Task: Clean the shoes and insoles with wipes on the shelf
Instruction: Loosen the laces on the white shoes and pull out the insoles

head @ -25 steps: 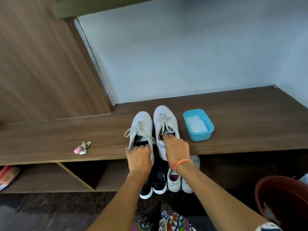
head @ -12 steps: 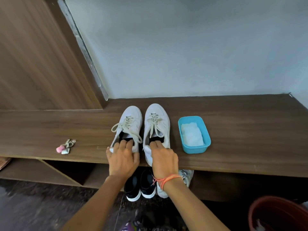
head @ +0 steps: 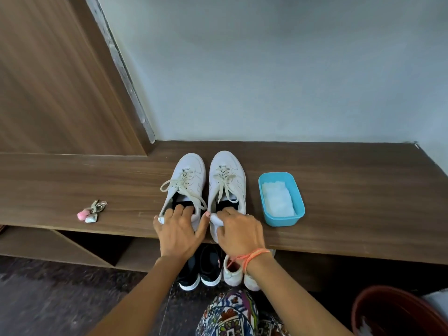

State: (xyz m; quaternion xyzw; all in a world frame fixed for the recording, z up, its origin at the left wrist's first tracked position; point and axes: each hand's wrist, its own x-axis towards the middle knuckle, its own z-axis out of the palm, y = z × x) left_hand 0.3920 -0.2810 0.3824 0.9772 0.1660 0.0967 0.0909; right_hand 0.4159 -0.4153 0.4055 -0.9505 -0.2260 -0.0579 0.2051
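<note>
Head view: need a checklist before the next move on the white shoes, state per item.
1. Grip of left hand on left shoe heel, fingers inside the opening: ok.
2. Grip of right hand on right shoe heel: ok.
3. Supply of wipes in blue tub, right of the right shoe: ok.
4. Both heels fully on shelf: cannot tell, the hands hide them at the front edge.
5. Are the keys clear of the shoes: ok, well to the left.

Looked like a home entryway: long dark-brown wood-laminate shoe shelf (head: 339,190) w/ black-and-white sneakers (head: 201,270) stored underneath, small keyring w/ pink fob (head: 91,212) (loose on top), plain pale-grey wall (head: 266,69).
</note>
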